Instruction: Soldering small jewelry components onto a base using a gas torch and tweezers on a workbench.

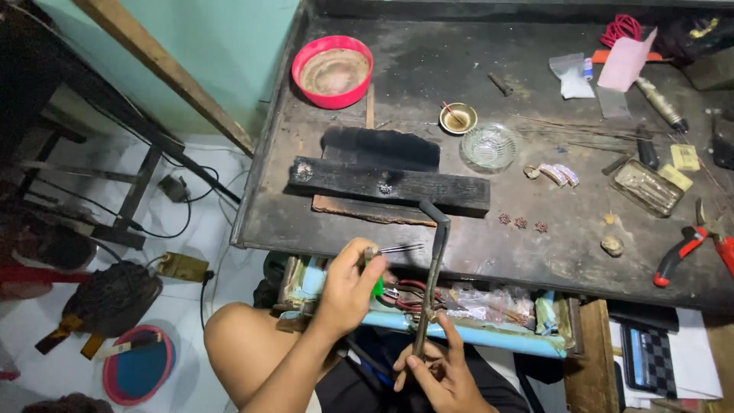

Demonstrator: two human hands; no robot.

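My left hand [350,287] grips thin metal tweezers [397,248] together with a small green object, their tips pointing right over the bench's front edge. My right hand [440,371] holds a long metal torch pipe [430,283] by its lower end; its bent nozzle rises just beside the tweezer tips. In front lies a charred black block [359,180] carrying a small silvery piece [385,188]. A dark worn workbench [474,245] carries everything.
A red bowl [333,70], a small brass cup [458,118] and a glass dish [489,147] stand behind the block. Tiny flower-shaped pieces [521,222], a metal tin [648,186] and red-handled pliers [686,252] lie at right. An open drawer [474,306] of clutter sits below the bench edge.
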